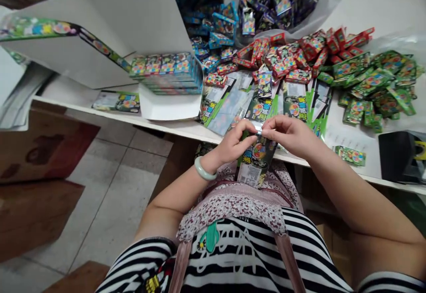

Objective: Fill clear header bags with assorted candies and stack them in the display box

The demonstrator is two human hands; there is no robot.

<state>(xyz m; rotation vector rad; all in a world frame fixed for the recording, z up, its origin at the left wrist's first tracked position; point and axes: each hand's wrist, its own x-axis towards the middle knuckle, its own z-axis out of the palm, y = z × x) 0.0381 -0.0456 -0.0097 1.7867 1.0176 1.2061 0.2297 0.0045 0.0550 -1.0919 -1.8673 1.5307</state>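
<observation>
Left hand (235,142) and right hand (290,134) are nearly meeting, both pinching the top edge of a dark printed packet (258,152); it's hanging over the patterned apron (229,205) at the white table's (348,137) front edge, small red boxes (286,60) lying beyond.

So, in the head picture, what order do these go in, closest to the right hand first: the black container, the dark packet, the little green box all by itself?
1. Dark packet, touching the right hand.
2. Little green box, off to that hand's right.
3. Black container, farther right still.
</observation>
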